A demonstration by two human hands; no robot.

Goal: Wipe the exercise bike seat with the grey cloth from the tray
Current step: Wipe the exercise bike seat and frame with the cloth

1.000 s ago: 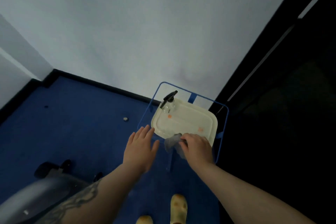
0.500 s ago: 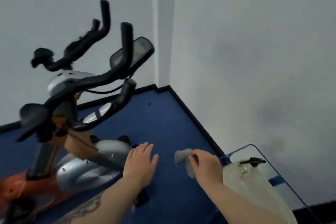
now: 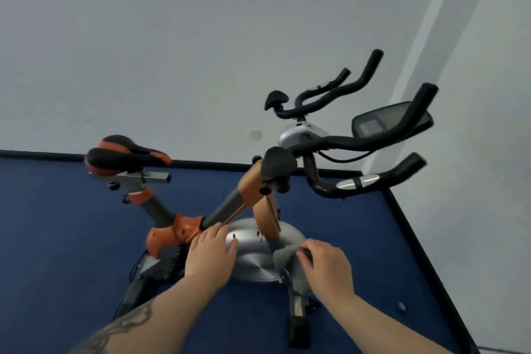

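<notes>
The exercise bike stands on blue carpet in front of me. Its black and orange seat (image 3: 123,156) is at the upper left, well above and left of both hands. My right hand (image 3: 326,266) is closed on the grey cloth (image 3: 287,263), which hangs crumpled in front of the silver flywheel cover (image 3: 258,256). My left hand (image 3: 209,253) is held flat with fingers apart and holds nothing, hovering near the orange frame joint (image 3: 178,231). The tray is out of view.
Black handlebars (image 3: 373,138) and a console screen (image 3: 382,123) reach up at the right. The bike's base bar (image 3: 298,316) lies on the floor below my right hand. White walls close off the back and the right side.
My view has swung left from the tray to the bike, so the seat is now in sight. My right hand has carried the grey cloth along; my left hand stays open.
</notes>
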